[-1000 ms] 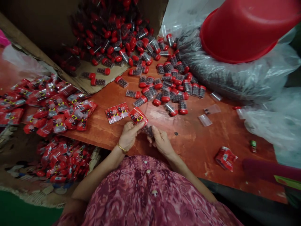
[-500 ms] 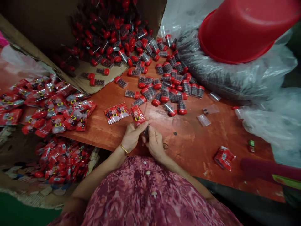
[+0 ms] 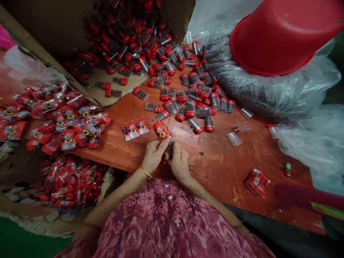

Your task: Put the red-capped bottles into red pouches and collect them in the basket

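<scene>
A small printed red packet rises from between my two hands, just above the front edge of the table. My left hand is closed on its lower left side, thumb stretched along it. Opposite, my right hand pinches the lower end with curled fingers. A dark, beaded part like the balls in the tubes shows between the fingers; whether it lies inside the packet I cannot tell. Flat red packets lie left of the held one. Beyond are clear tubes of dark balls with red caps.
More tubes spill from a cardboard box. Filled red packets are heaped at left, with others below the table edge. At right are a red bucket on a plastic bag, loose clear tubes and a crumpled red packet.
The upper part of the held packet has tilted a little to the right, and my fingers have shifted slightly around its lower end. The whole view has moved slightly.
</scene>
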`<state>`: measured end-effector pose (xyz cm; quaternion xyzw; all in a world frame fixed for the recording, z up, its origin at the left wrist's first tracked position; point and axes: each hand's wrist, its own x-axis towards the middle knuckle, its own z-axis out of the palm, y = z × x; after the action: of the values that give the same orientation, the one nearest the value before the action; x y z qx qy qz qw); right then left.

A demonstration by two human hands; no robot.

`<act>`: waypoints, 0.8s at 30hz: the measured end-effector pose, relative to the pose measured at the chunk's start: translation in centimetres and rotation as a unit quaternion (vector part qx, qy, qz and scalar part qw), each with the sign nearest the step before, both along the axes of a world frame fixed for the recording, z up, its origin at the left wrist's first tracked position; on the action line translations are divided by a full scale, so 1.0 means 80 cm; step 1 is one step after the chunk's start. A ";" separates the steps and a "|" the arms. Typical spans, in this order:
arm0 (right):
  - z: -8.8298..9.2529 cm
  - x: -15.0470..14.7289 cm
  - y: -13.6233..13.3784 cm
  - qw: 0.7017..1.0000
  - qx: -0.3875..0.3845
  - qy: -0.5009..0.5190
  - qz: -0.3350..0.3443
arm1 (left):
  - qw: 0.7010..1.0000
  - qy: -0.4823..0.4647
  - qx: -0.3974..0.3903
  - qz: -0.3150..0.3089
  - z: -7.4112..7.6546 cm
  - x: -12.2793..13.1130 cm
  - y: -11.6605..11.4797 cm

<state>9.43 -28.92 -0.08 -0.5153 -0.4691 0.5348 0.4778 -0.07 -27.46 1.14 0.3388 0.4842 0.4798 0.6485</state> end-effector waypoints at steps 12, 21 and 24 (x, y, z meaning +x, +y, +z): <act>-0.011 0.005 0.001 0.978 0.141 -0.153 0.029 | 0.997 -0.064 -0.024 0.037 0.011 0.002 0.014; -0.003 -0.001 -0.003 0.998 -0.030 0.030 0.046 | 0.998 -0.023 -0.034 -0.050 0.011 0.000 0.004; -0.001 0.003 0.001 0.998 -0.015 0.040 0.040 | 0.998 -0.049 -0.017 -0.038 0.011 0.001 0.006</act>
<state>9.63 -28.83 -0.17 -0.4819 -0.4618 0.5802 0.4668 -0.03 -26.98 2.04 0.3219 0.4465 0.4627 0.6949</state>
